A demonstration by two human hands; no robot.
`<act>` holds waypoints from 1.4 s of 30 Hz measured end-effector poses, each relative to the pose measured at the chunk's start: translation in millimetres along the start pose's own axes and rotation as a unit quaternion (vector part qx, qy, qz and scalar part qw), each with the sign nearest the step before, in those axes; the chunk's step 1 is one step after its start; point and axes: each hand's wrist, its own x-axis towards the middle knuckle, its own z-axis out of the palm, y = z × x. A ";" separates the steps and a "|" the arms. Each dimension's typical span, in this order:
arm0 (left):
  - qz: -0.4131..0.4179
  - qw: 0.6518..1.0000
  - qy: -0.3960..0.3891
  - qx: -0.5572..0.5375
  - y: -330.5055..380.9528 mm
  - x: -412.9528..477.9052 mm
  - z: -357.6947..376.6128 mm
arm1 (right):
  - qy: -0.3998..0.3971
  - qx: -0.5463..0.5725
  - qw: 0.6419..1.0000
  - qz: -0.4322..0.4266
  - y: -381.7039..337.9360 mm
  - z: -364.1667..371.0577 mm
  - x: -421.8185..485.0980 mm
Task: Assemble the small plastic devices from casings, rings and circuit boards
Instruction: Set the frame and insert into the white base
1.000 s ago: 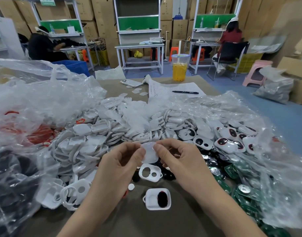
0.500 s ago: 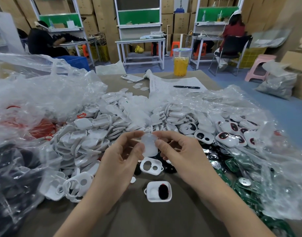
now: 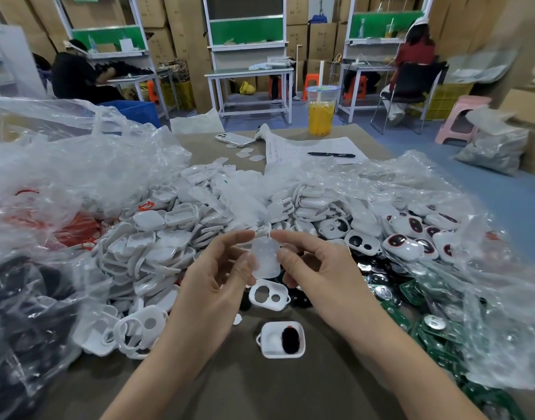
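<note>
Small translucent white plastic piece (image 3: pixel 264 260) is held up between both hands, over the near middle of the brown tabletop (image 3: pixel 260 389).

Left hand (image 3: pixel 217 280): thumb-and-forefinger grip pinched on the piece's left edge. Right hand (image 3: pixel 320 268): grip pinched on its right edge and top tab.

This looks like a peel or orient step, can't tell which. To do it well:
- pinch the edges only, pads off the face
- pull evenly so the thin part doesn't crease
- match the outline before pressing in

Likely targets:
- white two-hole casing front (image 3: pixel 269 295), just below the piece
- open white casing shell with black oval insert (image 3: pixel 283 339), nearer

Green circuit boards (image 3: pixel 411 291) lie to the right, the heap of white casings (image 3: pixel 157 247) to the left and far.
</note>
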 end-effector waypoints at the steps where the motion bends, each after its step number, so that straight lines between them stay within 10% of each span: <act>1: 0.000 1.000 0.000 -0.003 0.2 0.0 0.0 | -0.003 0.005 1.000 0.006 -0.2 -0.3 -0.4; 42: 0.001 1.000 -0.020 0.010 3.1 -0.4 3.9 | -0.040 0.053 0.997 0.047 -8.6 2.4 1.0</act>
